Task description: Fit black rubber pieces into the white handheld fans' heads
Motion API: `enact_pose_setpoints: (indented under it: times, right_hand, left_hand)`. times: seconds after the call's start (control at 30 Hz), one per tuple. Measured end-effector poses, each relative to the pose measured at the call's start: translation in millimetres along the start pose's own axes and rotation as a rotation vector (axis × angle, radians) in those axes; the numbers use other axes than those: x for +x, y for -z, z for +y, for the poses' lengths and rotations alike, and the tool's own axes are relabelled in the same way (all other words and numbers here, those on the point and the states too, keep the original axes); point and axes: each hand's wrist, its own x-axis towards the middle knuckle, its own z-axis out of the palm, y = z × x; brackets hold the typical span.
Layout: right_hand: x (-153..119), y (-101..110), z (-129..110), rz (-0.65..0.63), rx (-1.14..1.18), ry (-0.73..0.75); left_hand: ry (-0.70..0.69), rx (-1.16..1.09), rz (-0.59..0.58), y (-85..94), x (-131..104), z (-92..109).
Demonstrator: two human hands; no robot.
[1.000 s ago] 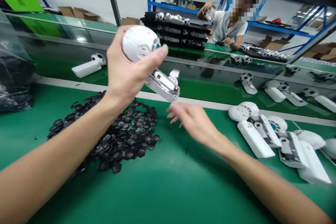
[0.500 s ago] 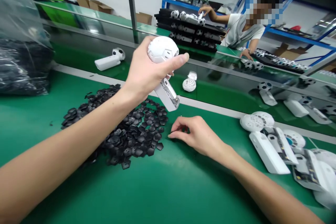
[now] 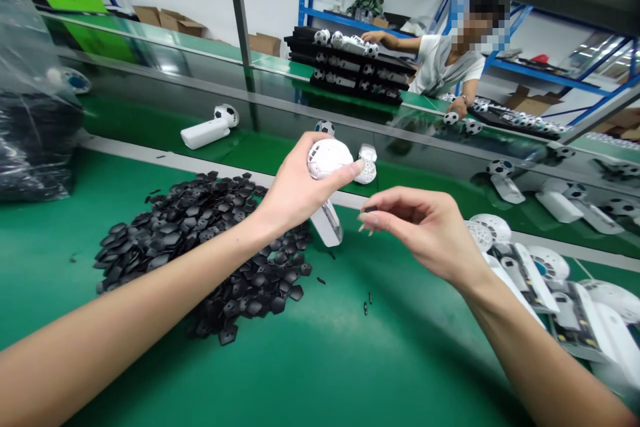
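My left hand (image 3: 293, 183) is closed round a white handheld fan (image 3: 330, 159) with a ball-shaped head. Its rectangular handle (image 3: 327, 225) hangs below my fingers, tilted. To the right, my right hand (image 3: 433, 230) pinches a small black piece (image 3: 370, 209) between thumb and fingertips, a short gap from the fan. Under and beside my left forearm spreads a heap of black pentagon pieces (image 3: 175, 233). Several thin black bits (image 3: 365, 308) lie on the green table below my hands.
White fan parts (image 3: 530, 267) crowd the table's right side. Beyond the pale edge strip, a white fan with a football-patterned head (image 3: 207, 130) lies on the green belt. A clear bag (image 3: 35, 140) of black pieces stands left. Across the line, a person (image 3: 450, 67) handles stacked black trays (image 3: 345, 67).
My left hand has come down and slightly right with the fan. My right hand has risen from the table and moved right, a black piece now visible in its pinch. The camera view has shifted.
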Motion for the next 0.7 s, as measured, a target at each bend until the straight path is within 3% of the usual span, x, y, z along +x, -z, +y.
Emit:
enact_pose_setpoints:
  times: [0.2,0.4,0.57,0.7]
  right_hand:
    - [5,3,-2,0.125,0.037,0.070]
    - [9,6,-6,0.265,0.058,0.147]
    - [9,-1,-3,0.222,0.244,0.000]
    - [8,-10,-2,0.155,0.372,-0.129]
  left_hand:
    - [0.035,0.026,-0.057,-2.9,-3,-5]
    - [0.216,-0.171,-0.117,-6.2,-7,-1]
    - [0.381,-0.415,-0.210,-13.5,-16,5]
    - [0.339,-0.459,-0.208,-18.7,-21,9]
